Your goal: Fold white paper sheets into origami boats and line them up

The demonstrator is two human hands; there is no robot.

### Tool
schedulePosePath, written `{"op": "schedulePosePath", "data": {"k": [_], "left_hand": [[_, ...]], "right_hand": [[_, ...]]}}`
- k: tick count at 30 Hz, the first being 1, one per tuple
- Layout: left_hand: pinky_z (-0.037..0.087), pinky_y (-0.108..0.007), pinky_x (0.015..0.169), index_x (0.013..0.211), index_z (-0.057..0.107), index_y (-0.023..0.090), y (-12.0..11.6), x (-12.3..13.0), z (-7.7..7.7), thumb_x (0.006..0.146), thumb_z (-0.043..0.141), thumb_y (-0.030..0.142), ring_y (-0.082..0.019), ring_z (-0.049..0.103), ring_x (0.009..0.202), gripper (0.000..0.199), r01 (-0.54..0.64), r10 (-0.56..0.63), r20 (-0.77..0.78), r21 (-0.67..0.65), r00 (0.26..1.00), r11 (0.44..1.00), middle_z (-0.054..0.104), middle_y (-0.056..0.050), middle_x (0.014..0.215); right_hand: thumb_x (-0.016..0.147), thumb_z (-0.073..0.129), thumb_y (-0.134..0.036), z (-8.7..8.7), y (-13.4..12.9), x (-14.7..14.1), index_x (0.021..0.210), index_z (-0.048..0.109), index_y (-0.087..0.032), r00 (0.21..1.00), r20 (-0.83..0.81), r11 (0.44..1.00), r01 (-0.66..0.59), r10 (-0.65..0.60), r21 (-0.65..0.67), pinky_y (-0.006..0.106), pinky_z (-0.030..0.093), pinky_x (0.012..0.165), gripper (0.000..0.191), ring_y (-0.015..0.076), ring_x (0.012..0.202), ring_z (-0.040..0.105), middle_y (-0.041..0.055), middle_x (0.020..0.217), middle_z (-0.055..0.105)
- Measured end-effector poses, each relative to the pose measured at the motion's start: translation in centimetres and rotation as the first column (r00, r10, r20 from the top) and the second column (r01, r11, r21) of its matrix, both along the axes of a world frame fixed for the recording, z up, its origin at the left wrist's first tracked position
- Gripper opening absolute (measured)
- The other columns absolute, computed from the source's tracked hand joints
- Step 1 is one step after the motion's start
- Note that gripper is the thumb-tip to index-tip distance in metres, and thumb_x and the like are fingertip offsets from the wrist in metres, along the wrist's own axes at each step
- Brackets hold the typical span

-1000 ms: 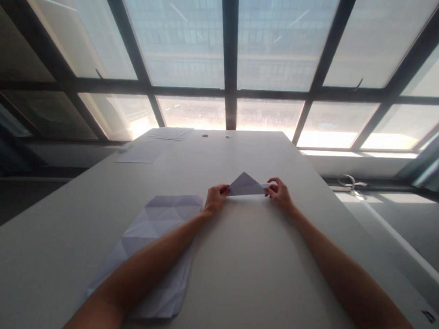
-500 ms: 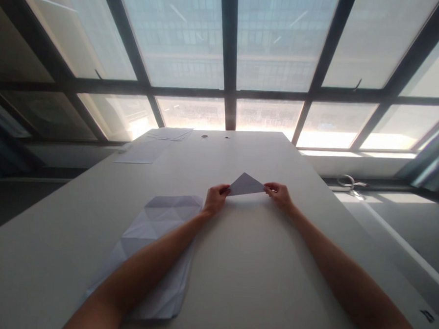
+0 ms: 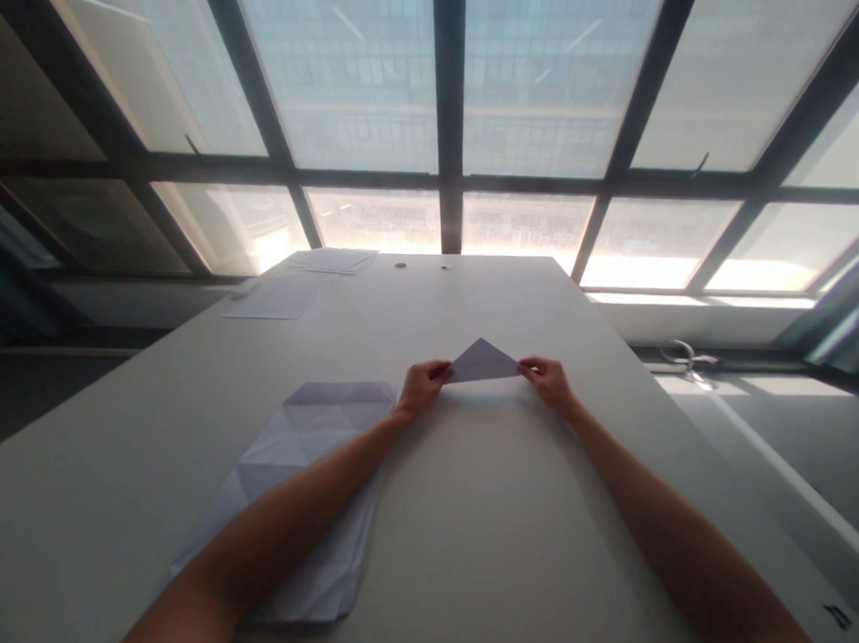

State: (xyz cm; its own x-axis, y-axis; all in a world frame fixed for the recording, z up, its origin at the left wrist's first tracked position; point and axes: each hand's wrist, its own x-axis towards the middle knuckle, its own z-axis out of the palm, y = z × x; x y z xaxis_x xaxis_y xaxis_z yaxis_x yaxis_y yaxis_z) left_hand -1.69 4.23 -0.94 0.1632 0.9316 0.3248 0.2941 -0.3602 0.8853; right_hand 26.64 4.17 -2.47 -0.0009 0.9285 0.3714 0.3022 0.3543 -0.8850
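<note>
Together, the hands (image 3: 422, 388) (image 3: 552, 385) pinch a plain-looking paper triangle (image 3: 481, 363) by its ends.

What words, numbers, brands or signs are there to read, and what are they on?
None that I can read.
Folded paper held by the left hand and right hand: no writing shows.
Creased paper on the table: folds show, but no letters.
Loose sheets at the table's far left: too far away to tell.
Small dark shape at lower right: too blurred to tell whether it's a sign.
</note>
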Motion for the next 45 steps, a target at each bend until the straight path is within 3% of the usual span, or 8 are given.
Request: {"op": "schedulePosePath", "data": {"k": [7, 12, 16, 21, 29, 35, 41, 45], "left_hand": [[0.051, -0.03, 0.081, 0.1, 0.076, 0.013, 0.0, 0.3, 0.1, 0.085, 0.059, 0.033, -0.022, 0.068, 0.09, 0.031, 0.031, -0.031, -0.07, -0.002, 0.997, 1.0, 0.076, -0.007, 0.098], [0.049, -0.024, 0.07, 0.134, 0.056, 0.009, -0.1, 0.3, -0.4, 0.085, 0.058, 0.031, -0.014, 0.063, 0.074, 0.053, 0.183, -0.188, -0.11, -0.048, 0.976, 0.982, 0.073, -0.005, 0.09], [0.043, -0.017, 0.056, 0.148, 0.038, 0.018, -0.4, 0.2, -0.5, 0.079, 0.061, 0.022, -0.005, 0.053, 0.06, 0.072, 0.307, -0.305, -0.121, -0.004, 0.945, 0.952, 0.062, -0.011, 0.123], [0.047, -0.021, 0.061, 0.133, 0.058, 0.019, -1.3, 0.4, 0.3, 0.081, 0.06, 0.021, -0.004, 0.055, 0.062, 0.053, 0.412, -0.391, -0.224, 0.055, 0.893, 0.91, 0.049, -0.016, 0.137], [0.048, -0.029, 0.086, 0.098, 0.077, 0.023, -2.9, 0.9, 1.5, 0.089, 0.057, 0.032, -0.018, 0.064, 0.088, 0.024, 0.54, -0.436, -0.548, 0.035, 0.714, 0.841, 0.07, -0.009, 0.104], [0.014, -0.045, 0.118, 0.145, 0.043, 0.028, -3.1, 1.3, 1.8, 0.094, 0.05, 0.029, -0.026, 0.026, 0.144, 0.052, 0.648, -0.348, -0.752, 0.136, 0.56, 0.749, 0.037, -0.006, 0.154], [0.004, -0.053, 0.117, 0.155, 0.018, 0.031, -3.1, 1.3, 1.4, 0.095, 0.047, 0.054, -0.031, 0.01, 0.148, 0.071, 0.618, -0.337, -0.813, 0.036, 0.476, 0.785, 0.018, -0.007, 0.16], [0.002, -0.054, 0.117, 0.155, 0.014, 0.035, -3.3, 1.2, 1.3, 0.095, 0.042, 0.059, -0.032, 0.009, 0.148, 0.07, 0.595, -0.318, -0.824, 0.029, 0.469, 0.803, 0.015, -0.005, 0.161]], "right_hand": [[0.075, 0.063, -0.038, -0.2, 0.1, 0.0, 0.093, 0.07, -0.015, 0.996, -0.09, 1.0, 0.015, -0.015, -0.004, 0.027, 0.045, 0.057, 0.03, 0.0152, 0.06, 0.057, 0.0008, 0.065, 0.065], [0.073, 0.061, -0.034, -0.2, 0.2, 0.0, 0.097, 0.067, -0.015, 0.991, -0.101, 0.996, 0.083, -0.085, -0.019, 0.024, 0.038, 0.05, 0.031, 0.0129, 0.054, 0.052, -0.0013, 0.064, 0.062], [0.073, 0.057, -0.033, -0.6, 0.5, -0.1, 0.093, 0.066, -0.015, 0.99, 0.01, 0.99, 0.141, -0.141, -0.006, 0.024, 0.037, 0.05, 0.029, 0.0137, 0.053, 0.051, -0.0008, 0.062, 0.061], [0.076, 0.051, -0.025, -1.2, 0.6, -0.2, 0.096, 0.065, -0.017, 0.948, 0.248, 0.98, 0.199, -0.199, 0.025, 0.025, 0.041, 0.057, 0.025, 0.0154, 0.06, 0.056, 0.0008, 0.068, 0.063], [0.081, 0.052, -0.016, -1.0, 0.1, -0.4, 0.102, 0.065, -0.02, 0.887, 0.423, 0.983, 0.162, -0.183, 0.085, 0.029, 0.045, 0.073, 0.025, 0.0183, 0.076, 0.061, 0.0031, 0.083, 0.067], [0.084, 0.058, -0.018, 0.3, -1.4, -1.8, 0.099, 0.068, -0.018, 0.687, 0.645, 0.942, 0.259, -0.335, 0.214, 0.039, 0.04, 0.092, 0.018, 0.028, 0.104, 0.054, 0.0126, 0.104, 0.064], [0.093, 0.051, -0.02, 1.0, -3.1, -5.0, 0.095, 0.069, -0.019, 0.728, 0.674, 0.988, 0.026, -0.125, 0.154, 0.031, 0.041, 0.091, 0.018, 0.0219, 0.1, 0.056, 0.0093, 0.099, 0.065], [0.096, 0.04, -0.02, 0.6, -3.4, -5.6, 0.117, 0.065, -0.019, 0.703, 0.709, 0.991, -0.052, -0.05, 0.122, 0.032, 0.038, 0.1, 0.033, 0.0211, 0.114, 0.054, 0.0108, 0.119, 0.064]]}}
